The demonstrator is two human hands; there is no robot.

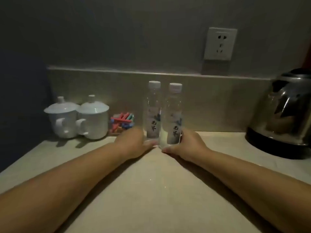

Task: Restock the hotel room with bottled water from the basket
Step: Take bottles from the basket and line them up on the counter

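Two clear water bottles with white caps stand upright side by side on the beige counter (151,190), close to the back splash. My left hand (133,142) wraps the base of the left bottle (153,113). The base of the right bottle (175,115) is gripped by my right hand (185,145). Both thumbs meet in front of the bottles. No basket is in view.
Two white lidded cups (77,118) stand at the back left, with a small holder of coloured sachets (122,121) beside them. A steel electric kettle (284,118) sits at the right edge. A wall socket (219,43) is above the splash.
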